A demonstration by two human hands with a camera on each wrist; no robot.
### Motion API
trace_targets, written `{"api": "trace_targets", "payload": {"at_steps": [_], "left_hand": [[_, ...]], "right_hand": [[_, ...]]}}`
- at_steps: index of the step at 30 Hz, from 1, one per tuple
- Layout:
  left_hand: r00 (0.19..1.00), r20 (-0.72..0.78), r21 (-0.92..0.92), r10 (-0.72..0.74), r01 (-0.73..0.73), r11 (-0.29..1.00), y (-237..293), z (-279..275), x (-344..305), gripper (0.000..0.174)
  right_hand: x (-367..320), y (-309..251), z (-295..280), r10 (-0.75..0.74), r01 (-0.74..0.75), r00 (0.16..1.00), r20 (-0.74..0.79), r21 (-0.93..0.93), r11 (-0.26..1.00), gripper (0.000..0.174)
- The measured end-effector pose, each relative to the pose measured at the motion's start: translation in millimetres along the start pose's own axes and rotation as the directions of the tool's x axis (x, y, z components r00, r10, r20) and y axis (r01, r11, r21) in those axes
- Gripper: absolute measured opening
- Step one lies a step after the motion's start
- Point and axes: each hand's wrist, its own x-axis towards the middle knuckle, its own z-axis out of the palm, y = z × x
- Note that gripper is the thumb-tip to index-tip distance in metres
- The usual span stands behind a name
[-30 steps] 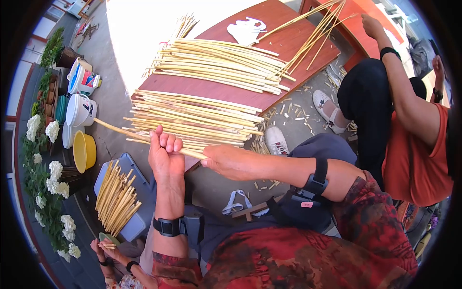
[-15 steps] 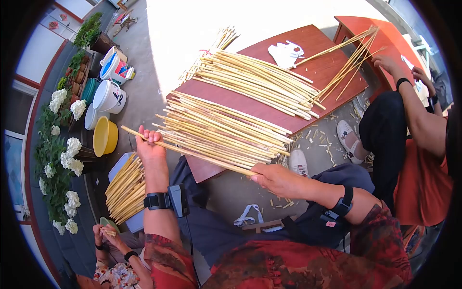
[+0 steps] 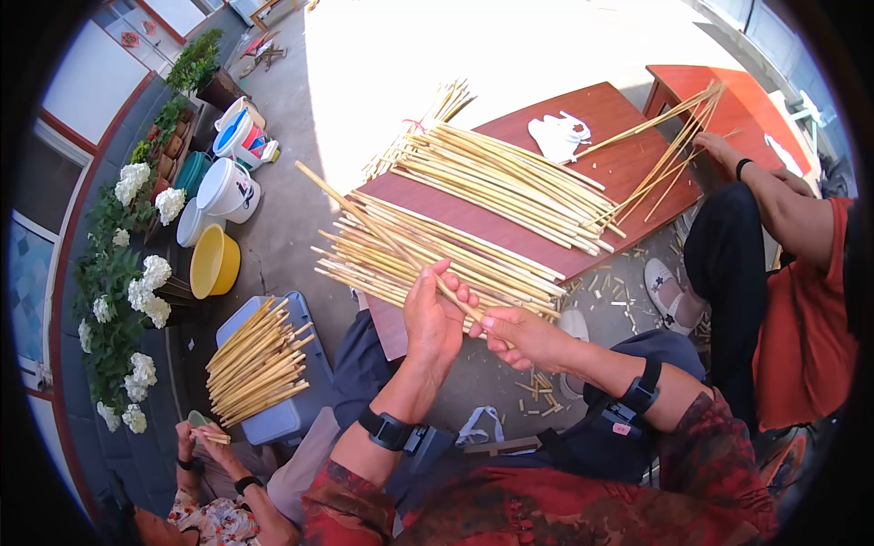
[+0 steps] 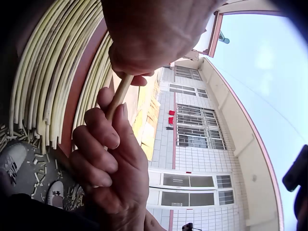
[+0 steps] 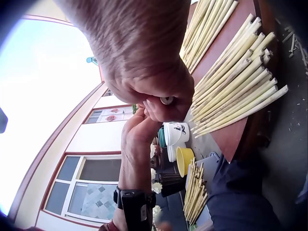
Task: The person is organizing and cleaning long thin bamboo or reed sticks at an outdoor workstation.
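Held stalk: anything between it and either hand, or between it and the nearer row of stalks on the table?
Nothing visible. The left hand and right hand hold the stalk directly; in the head view it crosses the nearer row of stalks, nothing seen between.

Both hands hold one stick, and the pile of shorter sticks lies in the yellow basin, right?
Not quite: the head view shows that pile on a blue-grey plastic surface, not in the yellow basin. The left hand and right hand do hold one stick.
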Motion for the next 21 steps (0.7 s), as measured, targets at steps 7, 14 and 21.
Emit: {"api": "trace_targets", "payload": {"at_steps": [7,14,21], "left_hand": [[0.915,-0.301,-0.134,0.269,-0.32,0.938,132.4,-67.0,51.9,0.027],[0.971,0.033,-0.178,0.239,-0.229,0.957,48.4,0.8,3.1,0.028],[0.99,0.136,-0.023,0.049,-0.047,0.999,-4.8,46.8,-21.9,0.036]], "right_hand": [[-20.8,9.0,0.8,0.182,-0.16,0.963,0.199,-0.121,0.98,0.028],[-10.6,-11.2,11.3,0.073,-0.068,0.986,0.15,-0.037,0.997,0.029],[-9.0,-25.8,-2.1,-0.14,0.123,0.988,0.066,0.215,0.969,0.024]]}}
